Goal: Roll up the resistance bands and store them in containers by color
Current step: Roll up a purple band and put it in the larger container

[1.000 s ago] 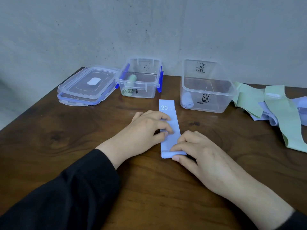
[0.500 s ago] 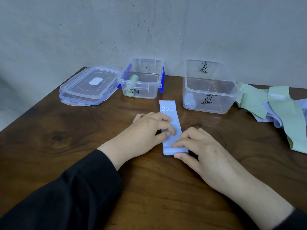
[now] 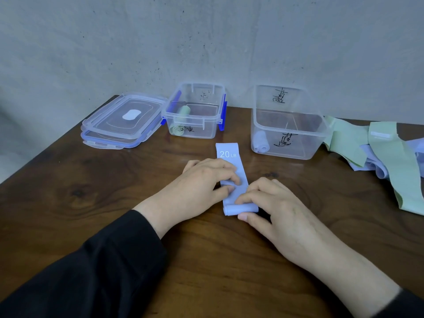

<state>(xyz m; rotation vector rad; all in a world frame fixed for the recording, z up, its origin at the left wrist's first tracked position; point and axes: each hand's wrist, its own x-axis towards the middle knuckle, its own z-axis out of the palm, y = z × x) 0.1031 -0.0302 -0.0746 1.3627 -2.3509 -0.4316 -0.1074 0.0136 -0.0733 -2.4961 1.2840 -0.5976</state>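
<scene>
A pale blue resistance band [image 3: 231, 157] marked "20 LB" lies flat on the wooden table, its near end curled into a small roll [image 3: 238, 209]. My right hand [image 3: 282, 210] pinches that roll between thumb and fingers. My left hand [image 3: 204, 180] presses the flat part of the band down with its fingertips. Behind stand two clear containers: the left one [image 3: 195, 121] holds a rolled green band [image 3: 181, 121], the right one [image 3: 288, 134] holds a rolled blue band [image 3: 260, 142].
Two stacked clear lids [image 3: 121, 121] with blue clips lie at the back left. A heap of loose green and blue bands [image 3: 385, 152] sprawls at the right edge of the table. A grey wall stands close behind.
The roll at the band's near end has grown slightly thicker under my right hand. My left hand stays on the flat part.
</scene>
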